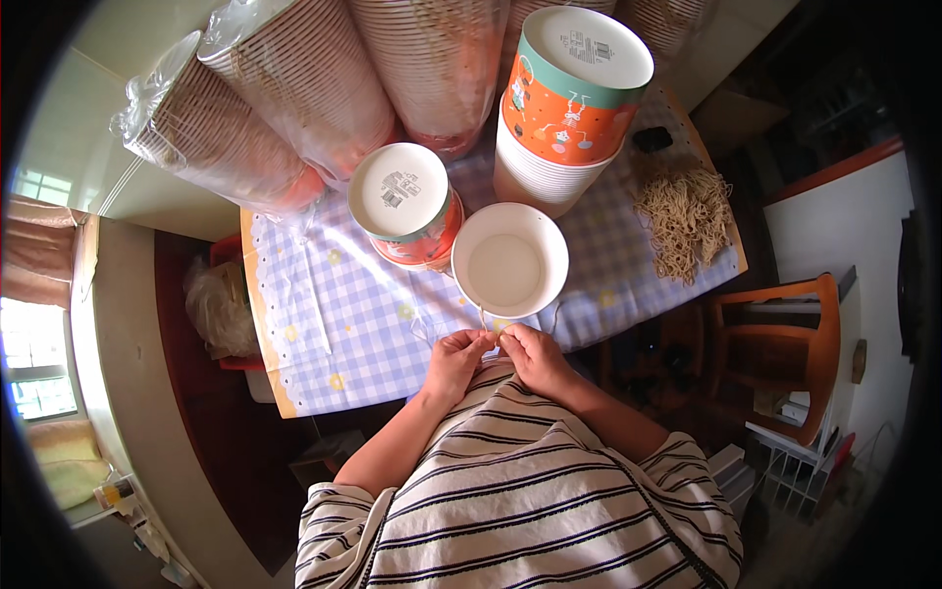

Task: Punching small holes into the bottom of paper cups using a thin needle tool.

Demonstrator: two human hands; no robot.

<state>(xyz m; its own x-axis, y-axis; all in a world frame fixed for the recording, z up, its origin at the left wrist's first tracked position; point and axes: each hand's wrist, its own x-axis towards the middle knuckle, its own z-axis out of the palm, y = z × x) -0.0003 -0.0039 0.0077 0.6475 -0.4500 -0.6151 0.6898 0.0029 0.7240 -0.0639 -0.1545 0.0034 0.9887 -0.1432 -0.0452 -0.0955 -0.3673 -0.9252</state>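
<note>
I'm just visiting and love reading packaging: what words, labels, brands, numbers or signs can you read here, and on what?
None can be read.
Upturned orange-and-green tub on the tall stack: dark print on its base, too small to read.
Upturned tub on the shorter stack: dark print on its base, too small too.
Open white tub: no text visible.

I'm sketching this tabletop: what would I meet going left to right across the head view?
Leftmost clear-plastic-wrapped paper cup stack, short inverted orange-and-green paper cup stack, round white paper cup, tangled beige string heap.
</note>
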